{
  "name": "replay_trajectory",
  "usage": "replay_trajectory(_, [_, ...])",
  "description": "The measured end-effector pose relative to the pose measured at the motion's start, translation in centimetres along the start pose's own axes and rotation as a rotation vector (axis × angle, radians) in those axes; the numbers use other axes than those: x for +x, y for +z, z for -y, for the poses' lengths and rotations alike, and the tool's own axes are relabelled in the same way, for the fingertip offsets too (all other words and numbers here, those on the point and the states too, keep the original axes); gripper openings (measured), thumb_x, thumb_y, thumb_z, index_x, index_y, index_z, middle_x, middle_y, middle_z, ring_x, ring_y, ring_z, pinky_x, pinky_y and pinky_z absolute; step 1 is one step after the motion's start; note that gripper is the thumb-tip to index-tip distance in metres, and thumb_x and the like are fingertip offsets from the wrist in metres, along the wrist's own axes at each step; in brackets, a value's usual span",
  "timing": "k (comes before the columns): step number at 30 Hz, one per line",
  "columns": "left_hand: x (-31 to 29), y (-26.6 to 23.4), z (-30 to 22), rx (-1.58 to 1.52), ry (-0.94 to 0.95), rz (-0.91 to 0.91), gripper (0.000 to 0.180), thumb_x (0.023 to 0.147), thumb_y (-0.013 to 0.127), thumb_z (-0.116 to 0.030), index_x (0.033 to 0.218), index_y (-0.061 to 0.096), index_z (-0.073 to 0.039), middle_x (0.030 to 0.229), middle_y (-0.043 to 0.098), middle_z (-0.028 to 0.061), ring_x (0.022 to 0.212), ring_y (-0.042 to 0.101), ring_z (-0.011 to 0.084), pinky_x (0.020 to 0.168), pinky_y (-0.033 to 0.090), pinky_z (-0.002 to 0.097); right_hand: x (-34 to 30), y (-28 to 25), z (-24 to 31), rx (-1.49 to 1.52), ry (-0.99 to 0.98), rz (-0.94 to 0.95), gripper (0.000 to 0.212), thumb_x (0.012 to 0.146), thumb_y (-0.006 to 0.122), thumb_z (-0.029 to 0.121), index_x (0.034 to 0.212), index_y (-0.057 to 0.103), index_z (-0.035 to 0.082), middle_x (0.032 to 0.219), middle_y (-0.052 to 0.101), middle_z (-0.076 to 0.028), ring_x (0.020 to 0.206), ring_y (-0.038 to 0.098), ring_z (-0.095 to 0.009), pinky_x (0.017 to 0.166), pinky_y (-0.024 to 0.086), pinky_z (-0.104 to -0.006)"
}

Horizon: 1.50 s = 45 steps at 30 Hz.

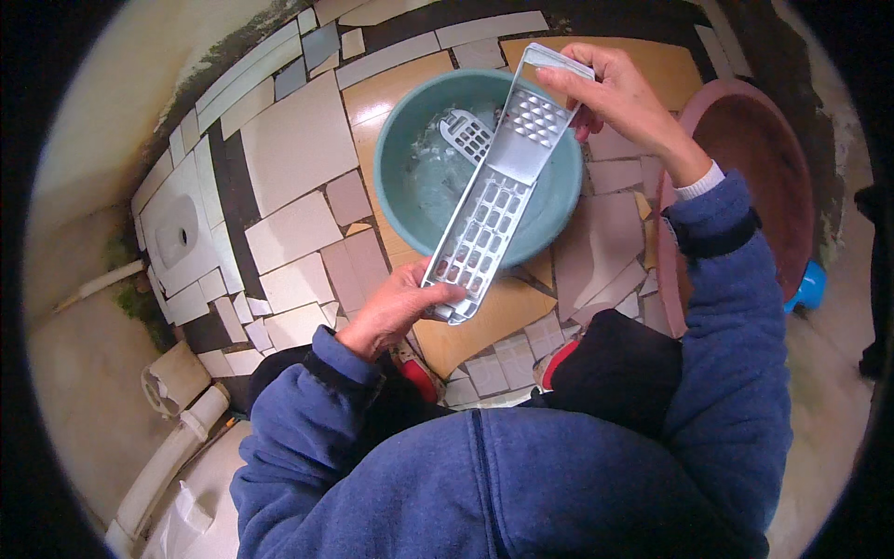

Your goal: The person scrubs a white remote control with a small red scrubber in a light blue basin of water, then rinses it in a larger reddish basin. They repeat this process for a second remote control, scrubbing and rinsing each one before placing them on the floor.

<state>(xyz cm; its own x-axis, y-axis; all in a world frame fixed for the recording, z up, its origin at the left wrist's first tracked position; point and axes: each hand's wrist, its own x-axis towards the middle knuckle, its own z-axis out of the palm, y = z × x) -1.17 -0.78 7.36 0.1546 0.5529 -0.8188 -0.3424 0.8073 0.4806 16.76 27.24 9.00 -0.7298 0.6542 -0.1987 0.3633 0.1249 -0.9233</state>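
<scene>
Head view: long pale-grey plastic grater (512, 168) with slotted and bumpy panels, tilted over round teal plastic basin (396, 186).
Left hand (393, 304): thumb and fingers clamped on grater's lower end.
Right hand (616, 93): fingers clamped on its upper end.
Basin: clear water (438, 197), pale round-ended slotted plastic piece (463, 133) inside.
Beside basin: reddish-brown oval tub (764, 168).

A washroom, judging by its patchwork tile floor (298, 135), sunken white pan (169, 229) and exposed pipe (155, 477).
</scene>
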Motion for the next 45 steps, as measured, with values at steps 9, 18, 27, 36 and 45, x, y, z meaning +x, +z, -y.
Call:
replay_trajectory(9, [0.2, 0.0, 0.2, -0.308, -0.016, 0.145, 0.041, 0.086, 0.065, -0.009, 0.124, 0.052, -0.001, 0.11, 0.065, 0.0115, 0.099, 0.065, 0.0227, 0.083, 0.056, 0.0376, 2.8, 1.6, -3.4, 0.196, 0.218, -0.118, 0.039, 0.093, 0.057, 0.042, 0.088, 0.055, 0.003, 0.064, 0.063, -0.007, 0.047, 0.061, -0.012, 0.037, 0.044, -0.021])
replay_trajectory(18, [-0.5, 0.1, 0.3, -0.475, -0.034, 0.231, 0.039, 0.087, 0.061, -0.005, 0.124, 0.051, 0.002, 0.113, 0.064, 0.0123, 0.098, 0.066, 0.0216, 0.085, 0.056, 0.0361, 3.0, 2.4, -3.4, 0.238, 0.164, -0.072, 0.039, 0.093, 0.058, 0.042, 0.092, 0.056, 0.002, 0.063, 0.06, -0.004, 0.046, 0.059, -0.011, 0.036, 0.041, -0.0202])
replay_trajectory(27, [-0.6, 0.3, 0.6, -0.472, 0.009, 0.197, 0.046, 0.084, 0.062, -0.01, 0.126, 0.049, 0.003, 0.111, 0.063, 0.0188, 0.1, 0.065, 0.0292, 0.077, 0.059, 0.041, 2.6, 3.7, -3.2, -0.081, -0.048, -0.307, 0.039, 0.09, 0.062, 0.035, 0.114, 0.058, 0.004, 0.097, 0.063, -0.012, 0.087, 0.064, -0.02, 0.066, 0.051, -0.034])
replay_trajectory(36, [-0.5, 0.4, 0.8, -0.478, 0.024, 0.198, 0.045, 0.085, 0.062, -0.01, 0.127, 0.048, 0.002, 0.112, 0.062, 0.0181, 0.1, 0.065, 0.028, 0.076, 0.059, 0.0398, 0.9, 5.8, -2.3, -0.884, -0.668, -0.168, 0.021, 0.083, 0.063, 0.02, 0.102, 0.069, 0.013, 0.136, 0.046, -0.013, 0.137, 0.032, -0.028, 0.112, 0.021, -0.056])
replay_trajectory(45, [-0.5, 0.4, 0.9, -0.439, 0.033, 0.168, 0.045, 0.085, 0.063, -0.011, 0.125, 0.048, 0.002, 0.109, 0.063, 0.0159, 0.099, 0.065, 0.0266, 0.075, 0.059, 0.0379, 1.0, 6.5, -2.7, -0.971, -0.67, -0.134, 0.022, 0.08, 0.063, 0.017, 0.1, 0.068, 0.011, 0.139, 0.044, -0.014, 0.138, 0.031, -0.028, 0.113, 0.02, -0.0542])
